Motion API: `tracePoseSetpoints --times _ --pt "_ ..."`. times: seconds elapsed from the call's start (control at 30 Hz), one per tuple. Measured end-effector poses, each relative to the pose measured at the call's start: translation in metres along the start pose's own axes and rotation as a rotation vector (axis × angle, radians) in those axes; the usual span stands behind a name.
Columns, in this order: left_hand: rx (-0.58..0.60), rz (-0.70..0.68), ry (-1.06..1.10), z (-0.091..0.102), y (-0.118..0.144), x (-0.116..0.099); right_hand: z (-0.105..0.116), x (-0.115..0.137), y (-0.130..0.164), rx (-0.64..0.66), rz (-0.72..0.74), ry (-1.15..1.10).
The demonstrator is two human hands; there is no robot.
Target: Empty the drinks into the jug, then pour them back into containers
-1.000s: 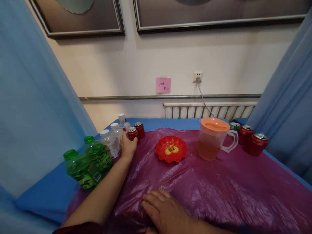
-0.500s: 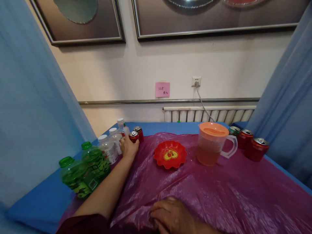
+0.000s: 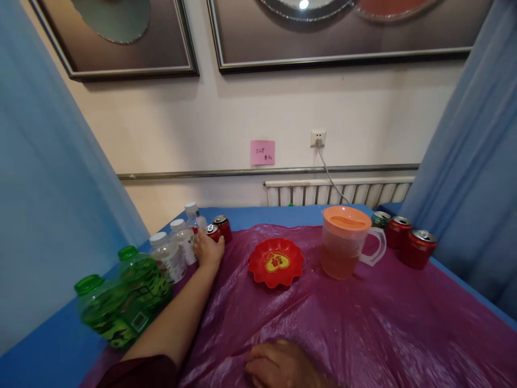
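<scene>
Left hand (image 3: 208, 249) round red can (image 3: 212, 233) — bottles (image 3: 177, 248) alongside.

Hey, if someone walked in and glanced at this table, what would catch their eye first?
Probably the red dish in the middle of the purple plastic sheet, with the orange-lidded jug just to its right. At far left, the left hand grips a red can beside the bottles.

On the table (image 3: 48, 345) a plate (image 3: 276, 262) sits in the middle, with a jug (image 3: 344, 242) just to its right and three cans (image 3: 404, 240) beyond the jug at the right edge. Bottles (image 3: 161, 258) line the left edge, two cans (image 3: 218, 229) behind them. The left hand (image 3: 208, 249) rests against the nearer can, the right hand (image 3: 283, 366) lies at the near edge.
</scene>
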State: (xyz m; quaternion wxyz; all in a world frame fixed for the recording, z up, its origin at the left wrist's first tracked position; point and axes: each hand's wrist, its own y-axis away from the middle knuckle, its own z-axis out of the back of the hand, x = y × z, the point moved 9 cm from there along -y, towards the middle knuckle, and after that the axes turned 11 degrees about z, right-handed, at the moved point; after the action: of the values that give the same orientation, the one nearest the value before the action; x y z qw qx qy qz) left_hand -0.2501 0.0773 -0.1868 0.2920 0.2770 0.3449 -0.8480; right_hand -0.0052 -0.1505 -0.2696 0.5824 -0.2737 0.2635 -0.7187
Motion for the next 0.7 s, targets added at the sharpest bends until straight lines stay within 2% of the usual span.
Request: tracePoseSetpoints --times 0.17,0.23,0.3,0.37,0.43,0.5,0.6,0.7 --pt "-0.027 -0.018 0.071 0.014 0.005 -0.01 -0.007 -0.003 0.004 0.028 -0.008 -0.027" --pt "-0.025 -0.053 0.105 0.021 0.014 -0.023 -0.014 -0.004 0.006 0.036 -0.035 -0.046" --pt "0.008 -0.113 0.146 0.027 0.03 -0.041 -0.013 -0.004 0.008 -0.012 -0.073 -0.055" --pt "0.079 -0.195 0.219 0.032 0.053 -0.062 0.004 -0.007 0.012 -0.138 -0.149 -0.061" --pt "0.164 -0.266 0.317 0.037 0.078 -0.08 0.033 -0.015 0.015 -0.259 -0.247 -0.073" --pt "0.242 -0.331 0.381 0.042 0.102 -0.095 0.063 -0.028 0.014 -0.283 -0.331 -0.071" --pt "0.312 -0.416 0.437 0.047 0.128 -0.109 0.104 -0.063 0.013 -0.314 -0.538 0.015" --pt "0.369 -0.471 0.449 0.048 0.142 -0.119 0.119 -0.099 0.009 -0.332 -0.687 0.043"
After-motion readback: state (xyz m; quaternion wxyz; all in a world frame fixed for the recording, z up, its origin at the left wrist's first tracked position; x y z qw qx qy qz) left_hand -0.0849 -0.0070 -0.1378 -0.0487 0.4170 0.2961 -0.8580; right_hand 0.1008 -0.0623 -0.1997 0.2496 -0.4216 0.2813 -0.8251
